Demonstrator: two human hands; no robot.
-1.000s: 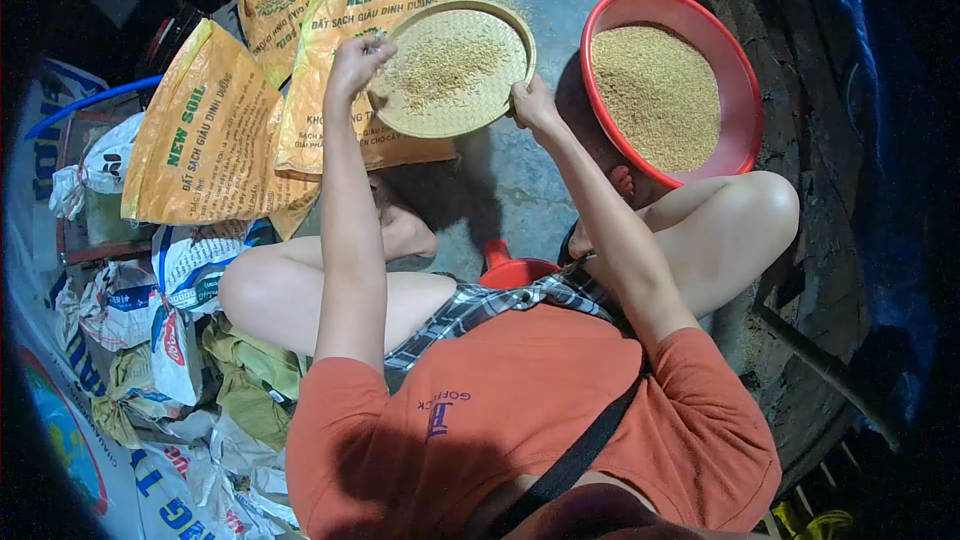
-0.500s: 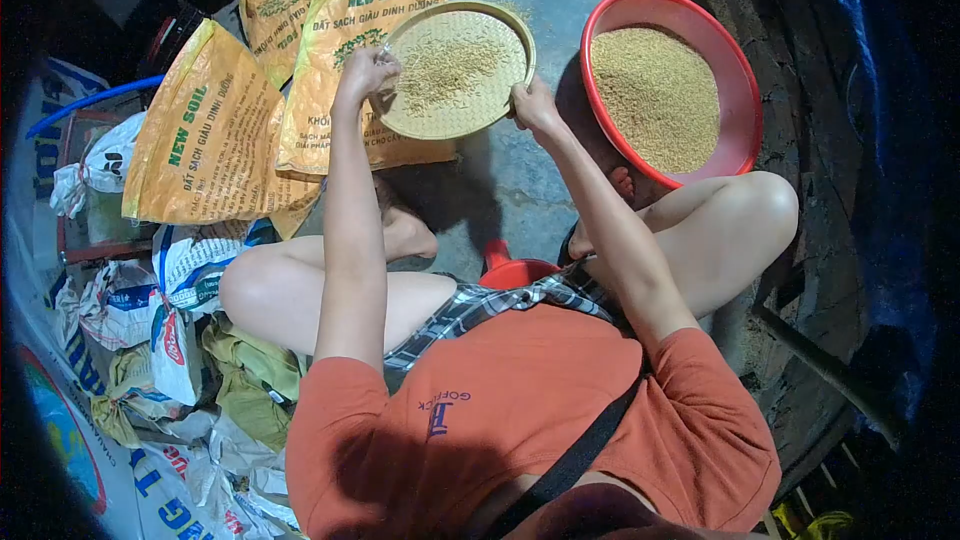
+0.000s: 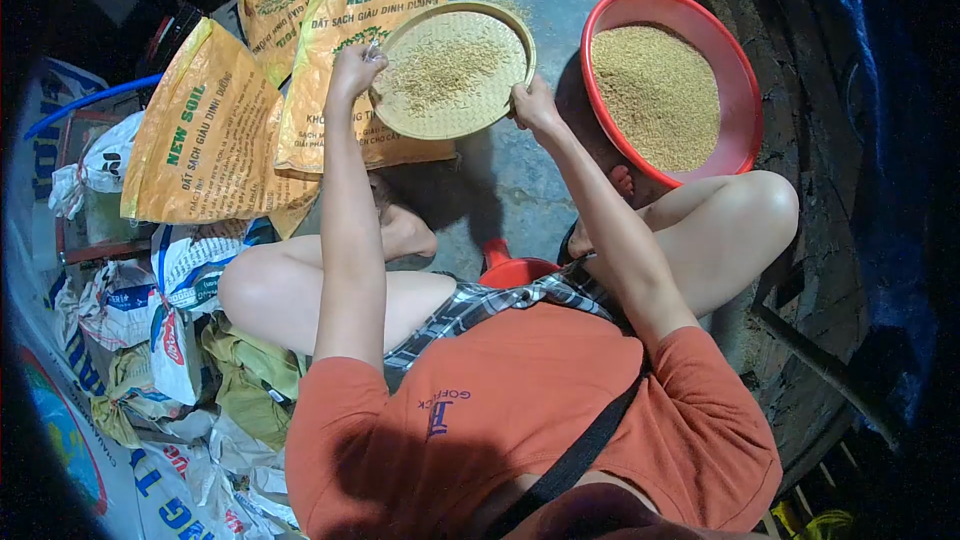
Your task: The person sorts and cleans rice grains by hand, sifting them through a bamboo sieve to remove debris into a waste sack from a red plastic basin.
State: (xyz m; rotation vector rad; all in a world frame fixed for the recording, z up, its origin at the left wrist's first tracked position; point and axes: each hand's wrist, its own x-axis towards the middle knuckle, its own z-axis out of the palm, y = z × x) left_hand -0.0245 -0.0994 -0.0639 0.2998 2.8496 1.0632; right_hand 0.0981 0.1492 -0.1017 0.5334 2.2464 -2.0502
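Left hand [image 3: 355, 72] has edged outward, its grip unclear; right hand [image 3: 534, 106] clamps woven tray [image 3: 468, 112] in half-hidden grip.

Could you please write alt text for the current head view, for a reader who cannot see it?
Seen from above, a right hand grips the rim of a round woven tray with scattered grain on it, a left hand at its opposite edge. To the right is a red basin of grain; to the left are orange "NEW SOIL" bags.
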